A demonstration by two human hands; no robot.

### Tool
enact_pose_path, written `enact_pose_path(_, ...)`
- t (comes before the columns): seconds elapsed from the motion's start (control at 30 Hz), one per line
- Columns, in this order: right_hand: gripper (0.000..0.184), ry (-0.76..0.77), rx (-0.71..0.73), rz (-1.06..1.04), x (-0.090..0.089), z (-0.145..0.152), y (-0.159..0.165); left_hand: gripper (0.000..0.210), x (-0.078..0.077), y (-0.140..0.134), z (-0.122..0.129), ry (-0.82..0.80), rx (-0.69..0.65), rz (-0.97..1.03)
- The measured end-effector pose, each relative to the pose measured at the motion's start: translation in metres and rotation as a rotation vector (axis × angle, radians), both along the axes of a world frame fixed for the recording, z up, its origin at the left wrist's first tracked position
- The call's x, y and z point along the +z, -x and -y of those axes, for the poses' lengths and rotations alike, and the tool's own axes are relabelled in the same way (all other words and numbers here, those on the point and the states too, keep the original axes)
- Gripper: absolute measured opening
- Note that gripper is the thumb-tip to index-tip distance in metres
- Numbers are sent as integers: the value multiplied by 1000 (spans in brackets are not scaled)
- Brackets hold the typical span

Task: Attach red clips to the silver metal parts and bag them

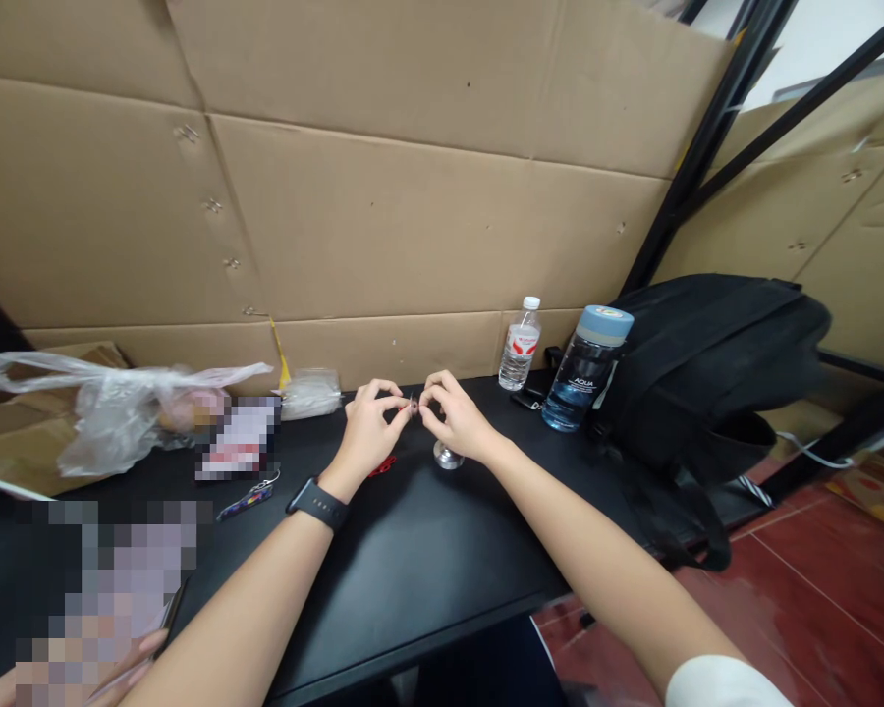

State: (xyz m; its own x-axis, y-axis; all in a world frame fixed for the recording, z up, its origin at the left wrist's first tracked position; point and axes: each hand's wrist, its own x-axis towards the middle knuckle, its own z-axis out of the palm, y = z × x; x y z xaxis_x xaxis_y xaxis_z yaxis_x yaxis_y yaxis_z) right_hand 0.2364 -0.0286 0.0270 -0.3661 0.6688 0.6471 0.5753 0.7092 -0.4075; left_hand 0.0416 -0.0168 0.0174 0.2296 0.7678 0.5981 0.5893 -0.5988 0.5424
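My left hand, with a black watch on its wrist, is closed in a pinch above the black table. Opposite it, my right hand is also pinched, its fingertips close to the left ones. Between the fingertips shows a small, dark reddish piece, too small to name. Below my right hand stands a shiny silver round metal object, its top partly covered by the hand. Red cord lies on the table by my left wrist.
A small water bottle and a blue-lidded bottle stand right, beside a black backpack. Left are a plastic bag, clear packets, a blurred packet and a keychain. Another person's hand shows lower left. Cardboard walls the back.
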Motion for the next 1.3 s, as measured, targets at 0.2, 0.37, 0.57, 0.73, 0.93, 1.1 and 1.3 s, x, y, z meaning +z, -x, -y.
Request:
enact_pose_path(0.2,4,-36,34,20,0,-1,-1,47,2,7,-3,175,-312,161)
enact_pose_path(0.37,2,22,103,43,-1,0,0,50,3,10,-2,194,-398,65)
enact_pose_path(0.57,2,46,69,29,0,-5,-6,42,-3,17,-10,208,-331,33)
enact_pose_path(0.73,1,63,51,16,-1,-8,-8,44,-4,13,-5,133,-200,-92)
enact_pose_path(0.93,3,54,34,43,1,-8,-7,22,-5,-1,-1,-32,-5,-185)
enact_pose_path(1.1,3,30,30,61,-4,-9,-5,15,-4,-7,-2,16,39,-178)
enact_pose_path(1.3,3,108,22,83,-3,-16,-18,19,-5,5,-16,130,150,-300)
